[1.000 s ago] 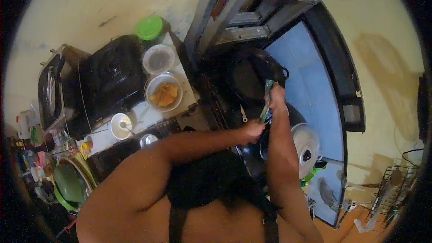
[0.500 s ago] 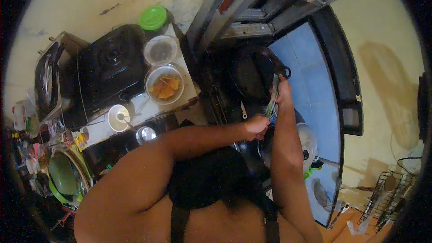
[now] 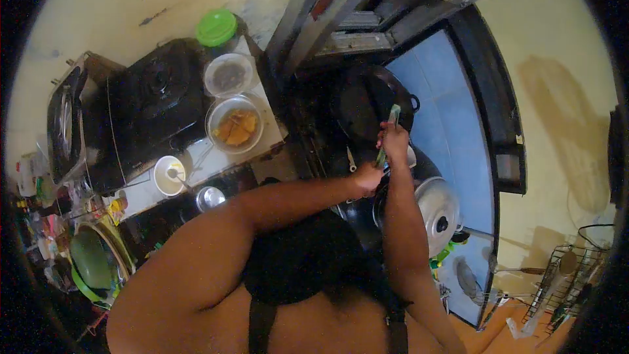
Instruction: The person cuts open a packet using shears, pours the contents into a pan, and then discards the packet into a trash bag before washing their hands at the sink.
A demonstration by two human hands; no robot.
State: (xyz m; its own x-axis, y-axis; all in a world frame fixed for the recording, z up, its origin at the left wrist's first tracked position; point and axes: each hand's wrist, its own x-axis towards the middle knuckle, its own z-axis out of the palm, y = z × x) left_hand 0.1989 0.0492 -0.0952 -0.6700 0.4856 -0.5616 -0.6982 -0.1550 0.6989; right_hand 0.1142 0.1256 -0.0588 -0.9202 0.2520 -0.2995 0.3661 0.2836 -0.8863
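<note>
The green strip [image 3: 388, 132] is right there between your hands, slanting from upper right down to lower left, held in the air over the dark cookware in the middle of the counter. Your right hand [image 3: 395, 139] has it: fingers wrapped tight round the upper half, with the top end poking out above your knuckles. Your left hand [image 3: 367, 177] sits at the lower end, fingers curled closed and right up against the tip; whether they actually pinch it I can't tell from here. Just behind the strip is the black wok [image 3: 364, 101], and under your forearms there's a dark pot [image 3: 364, 219] with a silver lid [image 3: 438, 213] lying just beside it on the right. Blue tiles [image 3: 452, 115] run along the far side of all that. Off to your left, on the pale counter, a bowl of orange food [image 3: 234, 124] sits next to a second bowl [image 3: 228, 74] with something dark in it, and a green lid [image 3: 217, 27] lies beyond them. The black stove [image 3: 154, 101] is beside the bowls, with a white cup [image 3: 169, 175] near its front corner. Way out at the right edge, a wire rack [image 3: 563, 275].
</note>
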